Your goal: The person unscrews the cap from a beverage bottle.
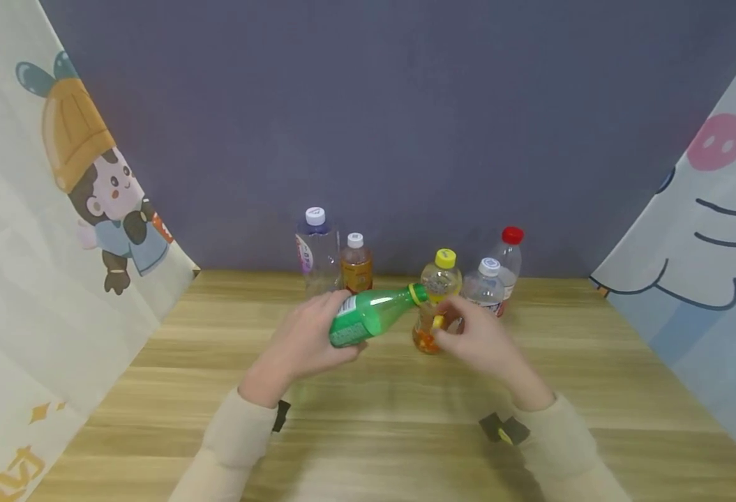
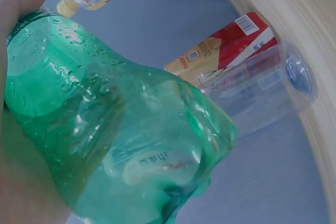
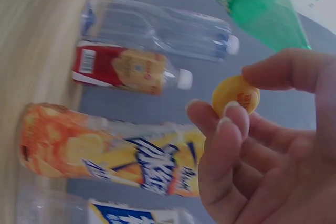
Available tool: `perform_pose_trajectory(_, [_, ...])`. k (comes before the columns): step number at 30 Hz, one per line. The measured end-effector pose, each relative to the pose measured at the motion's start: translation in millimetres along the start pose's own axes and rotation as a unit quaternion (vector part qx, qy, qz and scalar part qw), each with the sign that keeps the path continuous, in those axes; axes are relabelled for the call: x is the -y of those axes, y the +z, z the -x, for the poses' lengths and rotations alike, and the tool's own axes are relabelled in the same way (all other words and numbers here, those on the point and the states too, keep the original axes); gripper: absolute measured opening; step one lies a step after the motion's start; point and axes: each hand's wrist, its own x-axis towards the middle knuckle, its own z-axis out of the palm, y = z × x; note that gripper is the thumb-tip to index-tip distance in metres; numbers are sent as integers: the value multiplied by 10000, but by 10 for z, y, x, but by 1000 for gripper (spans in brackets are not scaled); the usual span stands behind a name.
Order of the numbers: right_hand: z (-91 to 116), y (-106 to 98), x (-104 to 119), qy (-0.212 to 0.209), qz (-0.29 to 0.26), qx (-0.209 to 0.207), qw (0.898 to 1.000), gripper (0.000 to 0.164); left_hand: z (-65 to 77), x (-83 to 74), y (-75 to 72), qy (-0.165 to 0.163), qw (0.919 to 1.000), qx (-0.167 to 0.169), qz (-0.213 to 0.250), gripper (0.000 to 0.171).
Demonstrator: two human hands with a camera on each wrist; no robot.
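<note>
Left hand (image 1: 305, 336): fingers curled round green translucent plastic bottle (image 1: 374, 317), tipped near-level above wooden desk (image 1: 374, 453). Right hand (image 1: 481, 339): fingers pinch small round yellow plastic cap (image 3: 236, 96) near bottle's neck. Behind, orange-labelled yellow-capped plastic bottle (image 1: 441, 280), partly screened by right hand. Leftward, tall clear white-capped bottle (image 1: 324, 259); rightmost, clear red-capped bottle (image 1: 509, 259).

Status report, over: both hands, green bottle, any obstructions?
Left hand grips green bottle, tilted. Right hand pinches yellow cap. Possible obstruction: yellow-capped bottle upright behind right hand.
</note>
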Motion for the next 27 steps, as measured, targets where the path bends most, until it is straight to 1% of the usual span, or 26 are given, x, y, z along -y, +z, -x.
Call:
perform_pose_trajectory(4, [16, 139, -14, 161, 151, 294, 9993, 25, 14, 37, -38, 26, 9997, -260, 18, 73])
perform_pose_trajectory(6, [28, 203, -36, 97, 262, 392, 9988, 24, 19, 47, -61, -7, 9992, -371, 113, 73])
perform_pose_trajectory(8, [43, 256, -60, -34, 306, 443, 9985, 23, 30, 46, -84, -146, 9986, -393, 327, 72])
perform_pose_trajectory(11, [65, 313, -101, -232, 380, 424, 9981, 23, 57, 32, -111, -452, 9956, -321, 758, 72])
perform_pose_trajectory(14, [85, 344, -124, -308, 389, 407, 9979, 23, 83, 15, -142, -716, 9902, -296, 1160, 72])
perform_pose_trajectory(19, [109, 360, -129, -264, 382, 552, 9974, 32, 113, 12, -206, -778, 9838, -442, 1550, 73])
perform_pose_trajectory(21, [119, 365, -122, -217, 402, 648, 9969, 34, 129, 32, -217, -856, 9808, -478, 1685, 72])
perform_pose_trajectory(22, [125, 366, -121, -204, 393, 702, 9966, 35, 138, 44, -221, -919, 9785, -502, 1778, 72])
perform_pose_trajectory(27, [156, 384, -121, -209, 370, 804, 9959, 31, 162, 102, -253, -1220, 9609, -727, 2375, 71])
